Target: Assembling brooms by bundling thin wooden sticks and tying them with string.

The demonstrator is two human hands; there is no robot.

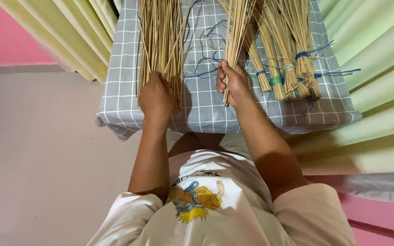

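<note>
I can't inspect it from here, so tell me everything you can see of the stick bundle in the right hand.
The small stick bundle is a slim sheaf of thin, straight, pale tan sticks, like dried reed or palm ribs. No tie shows on it. The right hand grips it near its lower end, whose tips poke out below the fist. It rises nearly upright over the grey checked cloth, its top out of frame.

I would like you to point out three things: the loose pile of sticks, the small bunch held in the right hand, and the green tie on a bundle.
loose pile of sticks (160, 41), head view, middle of the pile.
small bunch (235, 32), head view, its upper part.
green tie (276, 80), head view, the band itself.
</note>
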